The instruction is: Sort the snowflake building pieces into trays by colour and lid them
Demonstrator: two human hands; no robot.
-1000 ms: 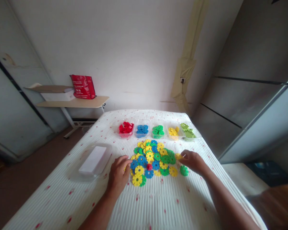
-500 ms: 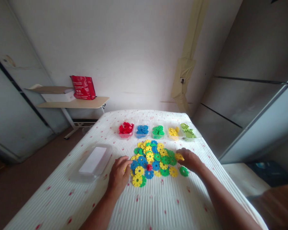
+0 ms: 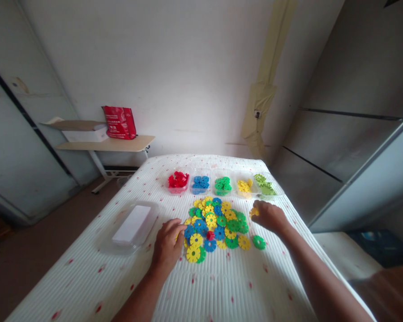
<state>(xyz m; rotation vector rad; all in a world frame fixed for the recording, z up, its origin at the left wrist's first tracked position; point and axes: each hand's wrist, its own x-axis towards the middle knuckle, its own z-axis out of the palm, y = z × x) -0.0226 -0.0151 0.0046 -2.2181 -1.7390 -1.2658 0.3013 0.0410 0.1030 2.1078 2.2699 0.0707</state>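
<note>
A pile of flower-shaped plastic discs in yellow, blue and green lies on the quilted cover, with one red piece among them. At the pile's left edge rests my left hand, fingers curled; a sliver of a yellow disc shows between its thumb and fingers. My right hand is raised just right of the pile, closed on a yellow disc. One green disc lies apart below this hand. Behind the pile stand clear tubs of red pieces, blue discs, green discs and yellow discs.
A further clear tub with light green pieces stands at the right end of the row. Left of the pile sits a clear plastic lid or tray with a white card on it. A side table holds a red bag.
My right hand has lifted the yellow disc up and slightly right, away from the pile's right edge. My left hand has stayed in place. The view has shifted slightly.
</note>
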